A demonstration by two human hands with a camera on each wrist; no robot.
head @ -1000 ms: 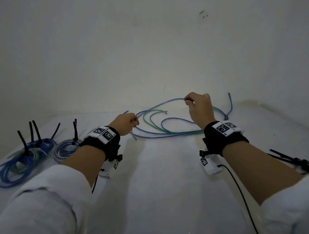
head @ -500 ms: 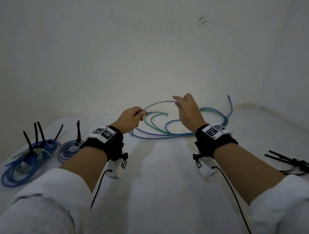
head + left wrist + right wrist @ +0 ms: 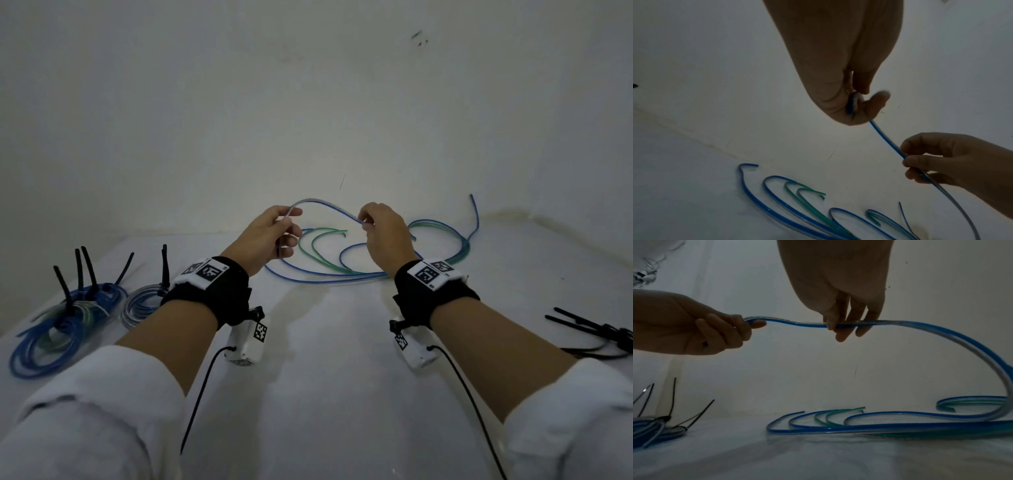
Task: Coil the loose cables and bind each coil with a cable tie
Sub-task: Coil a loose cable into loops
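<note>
Head view: the left hand (image 3: 270,236) is raised above the white table (image 3: 335,377), thumb and fingers curled round one end of a thin blue-and-clear flat plastic cable (image 3: 325,207). The right hand (image 3: 383,236) is up at about the same height, near the left, pinching the same cable further along between thumb and fingertips. Between the two hands the cable arches upward in a short hump.

From the right wrist view, the cable runs out of the left hand's (image 3: 694,327) curled fingers, passes under the right hand's (image 3: 840,293) fingertips (image 3: 840,337), then sweeps down in a wide curve to the tabletop. There it joins the loose blue and green cables (image 3: 838,421) lying in open loops on the table at the foot of the white wall (image 3: 920,321).

Left wrist view shows the cable end tucked in the left hand (image 3: 840,65) and the right hand (image 3: 953,164) gripping it lower down.

At the table's left edge lie two finished cable coils, blue and pale (image 3: 65,325), bound with black cable ties (image 3: 85,270) whose tails stick up. At the right edge lies a bunch of loose black cable ties (image 3: 596,330).
</note>
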